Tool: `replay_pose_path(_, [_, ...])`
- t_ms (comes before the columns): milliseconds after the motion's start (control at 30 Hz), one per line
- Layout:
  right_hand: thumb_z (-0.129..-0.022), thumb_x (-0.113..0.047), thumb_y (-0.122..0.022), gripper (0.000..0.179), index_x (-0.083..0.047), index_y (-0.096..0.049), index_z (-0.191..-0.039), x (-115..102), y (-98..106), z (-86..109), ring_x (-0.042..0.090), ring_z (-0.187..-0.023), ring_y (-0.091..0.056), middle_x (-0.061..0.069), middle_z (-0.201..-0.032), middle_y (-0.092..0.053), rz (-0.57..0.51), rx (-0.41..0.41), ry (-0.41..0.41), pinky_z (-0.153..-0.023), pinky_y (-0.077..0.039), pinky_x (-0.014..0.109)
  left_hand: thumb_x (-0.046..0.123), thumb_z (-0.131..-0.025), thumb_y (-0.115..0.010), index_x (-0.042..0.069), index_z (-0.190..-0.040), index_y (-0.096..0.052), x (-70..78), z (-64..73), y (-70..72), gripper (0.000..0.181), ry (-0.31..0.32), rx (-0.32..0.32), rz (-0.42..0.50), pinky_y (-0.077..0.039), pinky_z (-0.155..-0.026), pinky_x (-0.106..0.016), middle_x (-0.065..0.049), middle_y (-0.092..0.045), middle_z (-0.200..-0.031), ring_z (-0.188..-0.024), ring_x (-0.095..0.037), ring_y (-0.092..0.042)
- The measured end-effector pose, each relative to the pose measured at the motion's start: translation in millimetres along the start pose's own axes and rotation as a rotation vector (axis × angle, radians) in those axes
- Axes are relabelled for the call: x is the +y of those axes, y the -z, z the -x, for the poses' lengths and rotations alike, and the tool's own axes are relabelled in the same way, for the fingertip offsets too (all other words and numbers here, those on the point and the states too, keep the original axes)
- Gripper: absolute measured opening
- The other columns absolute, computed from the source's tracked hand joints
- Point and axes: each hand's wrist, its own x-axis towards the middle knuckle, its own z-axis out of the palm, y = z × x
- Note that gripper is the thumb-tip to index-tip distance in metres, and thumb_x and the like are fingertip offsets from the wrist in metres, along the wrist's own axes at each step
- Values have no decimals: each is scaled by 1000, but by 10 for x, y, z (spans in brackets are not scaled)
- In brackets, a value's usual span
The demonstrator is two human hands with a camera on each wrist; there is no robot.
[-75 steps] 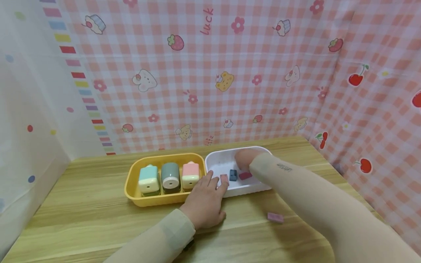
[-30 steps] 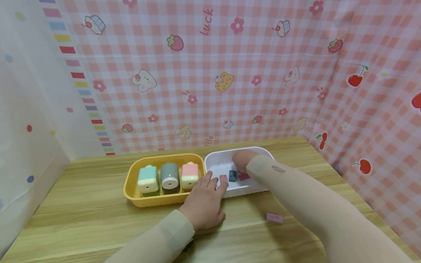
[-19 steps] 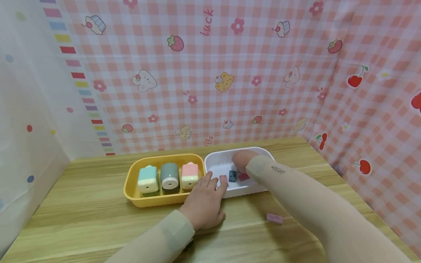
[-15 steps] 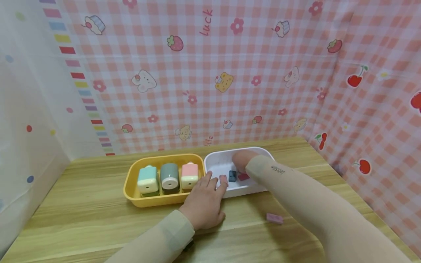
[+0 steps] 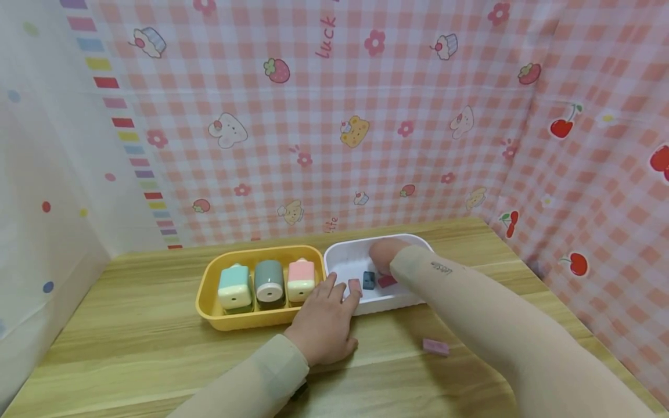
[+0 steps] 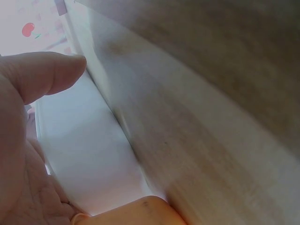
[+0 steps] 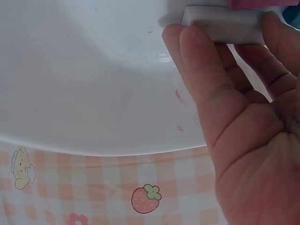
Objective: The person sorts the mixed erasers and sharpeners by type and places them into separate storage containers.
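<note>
Inside the white tray (image 5: 387, 304), my right hand (image 7: 253, 122) pinches a small white block, like an eraser (image 7: 229, 23), between fingertips and thumb, low over the tray floor. From the head view this block is hidden behind the hand. A dark blue block (image 5: 369, 280) and a crimson one (image 5: 387, 281) lie beside that hand. My left hand (image 5: 325, 325) rests with fingers spread at the front, where the white and yellow trays meet. Its index fingertip overlaps a light pink block (image 5: 354, 285).
The yellow tray (image 5: 251, 321) holds a teal sharpener (image 5: 234, 286), a grey one (image 5: 269, 280) and a pink one (image 5: 301, 280). A mauve block (image 5: 435, 347) lies on the wooden table (image 5: 130, 348). A dark object (image 5: 299, 390) shows partly under the left sleeve. Checked cloth (image 5: 313, 116) hangs behind.
Since the earliest frame my right hand has shifted slightly left within the white tray. My left hand stays in place. The head view has tilted very slightly.
</note>
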Motion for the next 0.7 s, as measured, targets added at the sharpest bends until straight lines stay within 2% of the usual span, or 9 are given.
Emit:
replay_pose_path(233, [-104, -15, -61, 17, -11, -74, -112, 34, -33, -82, 24, -98, -64, 8, -111, -73, -4, -7, -14, -109, -53, 45, 57, -90, -73, 9, -161, -36, 4, -2, 7, 94, 4, -10, 3, -32, -129, -52, -19, -52, -155, -154, -42, -37])
replay_pose_path(333, [-103, -17, -61, 16, -11, -74, -111, 58, -41, -109, 24, -97, -63, 7, -107, -72, -21, -21, -30, -105, -54, 45, 57, -90, -73, 9, -161, -37, 4, -4, 7, 93, 4, -12, 5, -31, -129, -53, -19, -52, -155, -154, -42, -37])
replay_pose_path(433, [-104, -19, -61, 17, -12, -74, -111, 89, -42, -113, 24, -94, -63, 6, -104, -71, 12, -24, -23, -99, -55, 42, 57, -90, -74, 9, -161, -37, 7, -4, 5, 94, 3, -9, 6, -32, -129, -53, -19, -52, -155, -154, -43, -37])
replay_pose_path(533, [-103, -20, -63, 16, -11, -73, -111, 110, 7, -59, 23, -93, -65, 6, -102, -72, 91, -5, 17, -95, -56, 41, 57, -89, -74, 9, -161, -36, 7, -6, 3, 94, 3, -5, 2, -32, -129, -53, -19, -53, -154, -154, -43, -38])
replay_pose_path(600, [-102, -19, -66, 16, -9, -73, -112, 107, 80, 26, 24, -95, -67, 8, -105, -74, 128, 13, 53, -98, -57, 43, 57, -89, -74, 9, -162, -35, 8, -7, 5, 95, 3, -5, 0, -32, -129, -53, -19, -53, -154, -153, -42, -38])
replay_pose_path(700, [-100, -18, -70, 18, -5, -72, -112, 114, 208, 169, 26, -100, -71, 11, -108, -75, 184, 54, 145, -101, -58, 44, 58, -89, -74, 8, -161, -35, 10, -10, 5, 95, 2, -4, -1, -32, -129, -53, -19, -53, -154, -153, -43, -38])
